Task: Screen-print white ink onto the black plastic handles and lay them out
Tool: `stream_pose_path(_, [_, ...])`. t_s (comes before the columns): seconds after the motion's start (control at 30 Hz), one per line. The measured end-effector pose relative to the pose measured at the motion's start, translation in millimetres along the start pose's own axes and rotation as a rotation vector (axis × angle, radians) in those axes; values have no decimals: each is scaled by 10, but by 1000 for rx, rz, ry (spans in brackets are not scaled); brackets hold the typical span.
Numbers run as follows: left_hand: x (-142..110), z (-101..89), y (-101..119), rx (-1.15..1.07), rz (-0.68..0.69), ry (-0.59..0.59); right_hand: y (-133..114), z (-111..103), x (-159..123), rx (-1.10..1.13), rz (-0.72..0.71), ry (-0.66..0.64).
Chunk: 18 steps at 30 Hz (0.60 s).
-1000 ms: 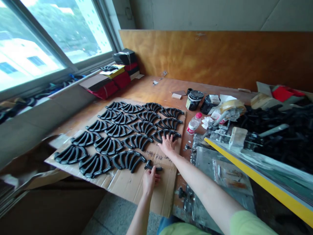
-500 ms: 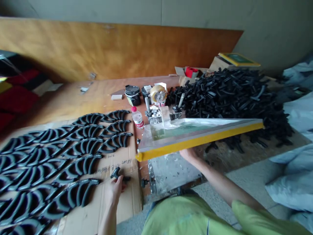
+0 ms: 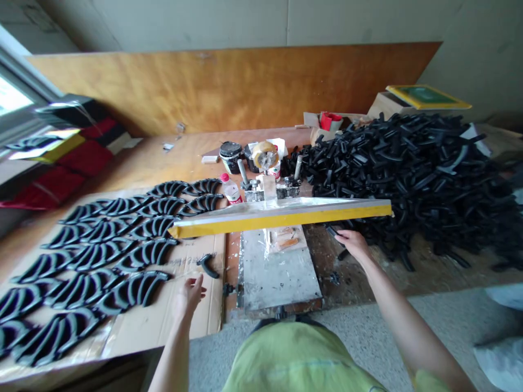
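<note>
Here the single curved black plastic handle piece (image 3: 208, 265) lay loose on the flat brown cardboard sheet (image 3: 171, 321), near that sheet's right edge and apart from the rows beside it. It was short, arched and matt black, with a thicker block at its upper end. The left hand (image 3: 188, 294) hovered just below it with fingers spread and empty, not touching the piece. Half a second earlier that hand had its fingertips on the same piece; since then it had let go and drawn back a little toward the sheet's near edge.

The right hand (image 3: 353, 243) reached under the right part of the raised yellow-edged printing screen frame (image 3: 281, 216), its fingers curled at a black piece (image 3: 335, 231) at the near edge of the large heap of black plastic pieces (image 3: 412, 174); whether they actually gripped it could not be told. Earlier this hand had been under the frame's near edge, closer to the grey metal base plate (image 3: 280, 272); it had since moved right, to the heap.

On the cardboard the arched pieces lay fanned in groups (image 3: 102, 256), roughly twenty groups in sight, the leftmost cut off by the picture's edge. The heap's pieces were too many to count. At the wooden workbench's (image 3: 171, 158) far edge stood one small clear bottle with a red cap (image 3: 231, 191), two dark ink tins (image 3: 229, 156) and one roll of tan tape (image 3: 263, 154).
</note>
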<state>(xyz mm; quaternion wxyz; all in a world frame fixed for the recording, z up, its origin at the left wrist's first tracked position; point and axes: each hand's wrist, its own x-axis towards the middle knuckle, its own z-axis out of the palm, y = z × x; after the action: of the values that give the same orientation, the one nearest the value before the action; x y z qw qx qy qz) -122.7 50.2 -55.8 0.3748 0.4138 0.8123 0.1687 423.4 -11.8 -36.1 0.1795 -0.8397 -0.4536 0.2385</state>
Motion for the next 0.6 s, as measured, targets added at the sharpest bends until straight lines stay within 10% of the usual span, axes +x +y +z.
stream_pose_path(0.27, [-581,132,782,-340,216,-2,-1169,456,-233,-90,-721,-84])
stream_pose_path(0.6, [-1238,-160,2109,-710,664,12,-1242,646,-326,-214,-779,-36])
